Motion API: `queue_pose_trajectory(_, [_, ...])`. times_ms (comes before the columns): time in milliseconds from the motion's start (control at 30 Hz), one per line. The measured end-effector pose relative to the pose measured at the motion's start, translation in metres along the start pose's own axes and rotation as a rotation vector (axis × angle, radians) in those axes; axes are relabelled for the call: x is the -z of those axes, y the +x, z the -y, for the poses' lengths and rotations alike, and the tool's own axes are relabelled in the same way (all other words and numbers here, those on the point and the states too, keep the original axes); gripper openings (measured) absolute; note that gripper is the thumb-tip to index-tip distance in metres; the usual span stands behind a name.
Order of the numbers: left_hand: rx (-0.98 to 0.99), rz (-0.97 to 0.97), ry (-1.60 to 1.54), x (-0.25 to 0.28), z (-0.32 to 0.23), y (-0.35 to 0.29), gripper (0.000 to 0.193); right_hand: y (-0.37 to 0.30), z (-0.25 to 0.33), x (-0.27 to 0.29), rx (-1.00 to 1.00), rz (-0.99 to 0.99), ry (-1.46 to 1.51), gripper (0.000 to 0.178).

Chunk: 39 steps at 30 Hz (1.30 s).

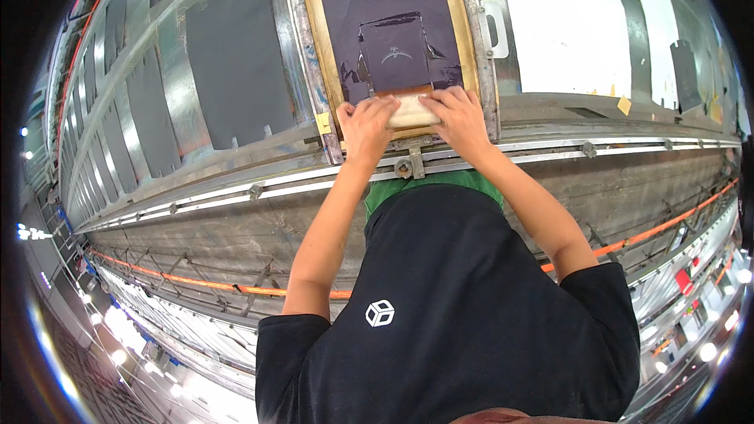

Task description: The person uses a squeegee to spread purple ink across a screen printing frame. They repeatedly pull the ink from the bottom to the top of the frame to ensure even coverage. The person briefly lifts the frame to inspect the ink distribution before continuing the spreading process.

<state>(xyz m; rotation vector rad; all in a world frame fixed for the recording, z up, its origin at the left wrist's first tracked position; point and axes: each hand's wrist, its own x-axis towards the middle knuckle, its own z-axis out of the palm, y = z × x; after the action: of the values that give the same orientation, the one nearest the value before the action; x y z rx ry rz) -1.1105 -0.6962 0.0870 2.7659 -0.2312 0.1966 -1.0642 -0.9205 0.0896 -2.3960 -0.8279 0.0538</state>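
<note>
In the head view, the left hand (365,127) and right hand (458,115) are both closed over the wooden squeegee (410,110), which lies across the near end of the yellow-framed printing screen (390,27) on the long counter (550,180). The squeegee looks stiff and light, best gripped at both ends of its handle; the mesh looks taut and probably easy to damage, with dark fabric panels (236,63) laid out to the left.

At the upper left of my view, dark fabric pieces (236,55) lie in a row along the long metal table (550,106). A white sheet (565,23) covers the upper right. An orange cable (236,286) runs below the table's edge.
</note>
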Motion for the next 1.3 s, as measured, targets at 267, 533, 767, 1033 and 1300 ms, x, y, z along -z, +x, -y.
queue_pose_trajectory(267, [0.057, -0.035, 0.01, -0.004, -0.037, -0.078, 0.05, -0.06, 0.016, -0.011, 0.146, -0.001, 0.053, 0.049])
queue_pose_trajectory(533, [0.082, -0.047, 0.036, 0.024, -0.055, -0.086, 0.048, -0.064, 0.02, 0.0, 0.29, -0.004, 0.11, 0.049])
queue_pose_trajectory(767, [0.332, -0.345, 0.001, 0.069, -0.065, -0.047, 0.077, -0.005, 0.009, 0.027, 0.134, -0.167, 0.401, 0.052])
queue_pose_trajectory(1033, [0.949, 0.065, -1.78, 0.021, -0.043, -0.004, 0.059, 0.031, 0.007, 0.038, -1.045, 0.194, 2.151, 0.036])
queue_pose_trajectory(1300, [0.701, 0.125, -2.485, -0.03, -0.069, 0.034, 0.067, 0.018, 0.016, 0.025, -0.916, 0.641, 2.791, 0.039])
